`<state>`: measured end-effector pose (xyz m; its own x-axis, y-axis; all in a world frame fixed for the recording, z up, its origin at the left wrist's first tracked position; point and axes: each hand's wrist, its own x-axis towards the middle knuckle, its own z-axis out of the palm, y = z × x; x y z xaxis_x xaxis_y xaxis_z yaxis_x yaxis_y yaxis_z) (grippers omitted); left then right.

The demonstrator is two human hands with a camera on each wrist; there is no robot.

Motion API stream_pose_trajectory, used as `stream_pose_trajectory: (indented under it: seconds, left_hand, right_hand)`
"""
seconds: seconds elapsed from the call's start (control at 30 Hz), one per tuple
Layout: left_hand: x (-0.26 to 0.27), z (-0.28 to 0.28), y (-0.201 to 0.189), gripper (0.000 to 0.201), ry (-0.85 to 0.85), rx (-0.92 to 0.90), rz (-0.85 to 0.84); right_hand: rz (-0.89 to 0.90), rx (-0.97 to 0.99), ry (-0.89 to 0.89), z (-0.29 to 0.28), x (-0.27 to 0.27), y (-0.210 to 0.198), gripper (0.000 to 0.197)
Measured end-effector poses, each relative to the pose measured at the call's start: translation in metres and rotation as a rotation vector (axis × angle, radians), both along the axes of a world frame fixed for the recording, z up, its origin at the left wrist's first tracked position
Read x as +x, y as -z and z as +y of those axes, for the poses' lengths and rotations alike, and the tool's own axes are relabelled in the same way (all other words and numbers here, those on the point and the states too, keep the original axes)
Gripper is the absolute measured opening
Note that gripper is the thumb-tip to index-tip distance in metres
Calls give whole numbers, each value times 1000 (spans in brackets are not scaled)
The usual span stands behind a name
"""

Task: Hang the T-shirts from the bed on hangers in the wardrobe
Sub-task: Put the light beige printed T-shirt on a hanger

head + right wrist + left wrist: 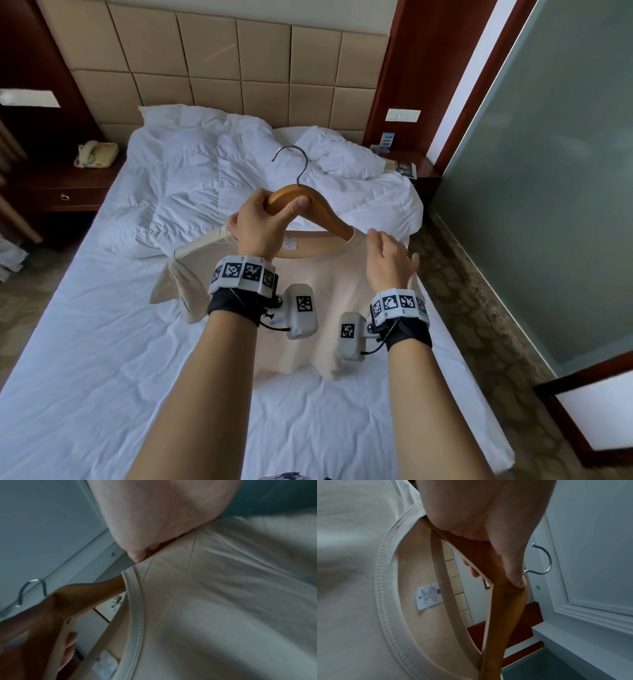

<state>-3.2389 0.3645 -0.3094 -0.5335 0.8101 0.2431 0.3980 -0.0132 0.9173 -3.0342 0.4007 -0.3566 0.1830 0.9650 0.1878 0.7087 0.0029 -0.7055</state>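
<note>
The person stands at the foot of the bed (pixel 102 342) and holds a wooden hanger (pixel 310 205) up in front of the chest. The left hand (pixel 260 226) is clamped around the top of the hanger, just under the metal hook (pixel 291 161); the thumb (pixel 513 566) presses on the near face of the wood and the other fingers wrap behind it. The hook points up, toward 12 o'clock.

A cream T-shirt (pixel 308 308) hangs from the hanger, and its lower edge touches the white sheet. The arm of the hanger on the 4 o'clock side passes into the round collar (pixel 385 601), where a small white label (pixel 428 597) is sewn. The shoulder of the shirt at 9 o'clock is bunched near the left hand, and its sleeve hangs loose.

The right hand (pixel 390 257) is at the shirt's shoulder at 3 o'clock. Its fingers reach over the cloth near the collar, but I cannot tell if they pinch the cloth or only touch it; the right wrist view is blurred there.

Behind, at 12 o'clock, lie a crumpled white duvet (pixel 191 178) and a pillow (pixel 339 157). A telephone (pixel 97 154) stands on the nightstand at 10 o'clock.
</note>
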Motion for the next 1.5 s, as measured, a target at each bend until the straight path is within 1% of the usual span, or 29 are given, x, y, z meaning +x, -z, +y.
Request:
stream_pose_trajectory:
  seconds: [0.03,0.13,0.2,0.27,0.33,0.37,0.47,0.5,0.57,0.63,0.67,0.73,0.83,0.97,1.03,1.13,1.2,1.3,1.43,1.5]
  left_hand:
    - [3,0,0,46,5,-1,1]
    - [14,2,2,47,34,4,-13]
    - [21,2,3,49,53,9,-19]
    - [27,3,4,48,72,6,-20]
    - [34,5,7,48,108,-4,-29]
    - [39,7,8,51,144,-7,-37]
    - [56,9,12,57,280,-13,-25]
    - [63,8,12,56,317,-13,15]
    - [80,6,12,58,327,-42,170]
    - [98,4,11,70,305,-125,328]
    - [107,4,11,75,305,-160,363]
    - [131,3,11,81,342,-183,381]
    - [178,-4,9,84,448,-159,361]
    - [254,-23,4,75,584,-108,341]
    - [297,-34,6,71,628,-66,337]
    - [368,-52,8,78,715,-42,289]
    - [418,-67,5,77,765,-16,286]
    - [493,-93,-4,65,830,2,322]
    - [582,-124,-19,76,914,17,355]
    - [619,-132,-26,75,949,31,351]
  right_hand:
    - [-15,34,-53,0,-3,-1,38]
    - [23,120,-175,-6,-11,-10,34]
    - [-23,107,-234,-9,-10,-14,33]
    - [-76,88,-250,-11,-4,-17,35]
    - [-79,123,-210,-15,5,-17,28]
    - [-69,145,-178,-17,10,-15,24]
    - [-56,173,-95,-25,34,-7,23]
    - [-54,168,-72,-28,44,-5,23]
    - [-39,156,-25,-35,64,-2,21]
    - [-31,159,23,-44,86,-4,20]
    - [-29,167,47,-48,97,-5,21]
    - [-28,172,103,-59,120,-10,22]
    - [-52,208,195,-79,161,-14,21]
    - [-57,212,262,-115,232,-16,20]
    - [-50,208,277,-135,273,-15,25]
    - [-73,206,329,-169,337,-16,34]
    - [-113,187,379,-192,382,-19,32]
    - [-179,178,455,-225,447,-28,24]
    - [-210,194,530,-261,530,-42,15]
    - [-227,201,542,-277,566,-51,15]
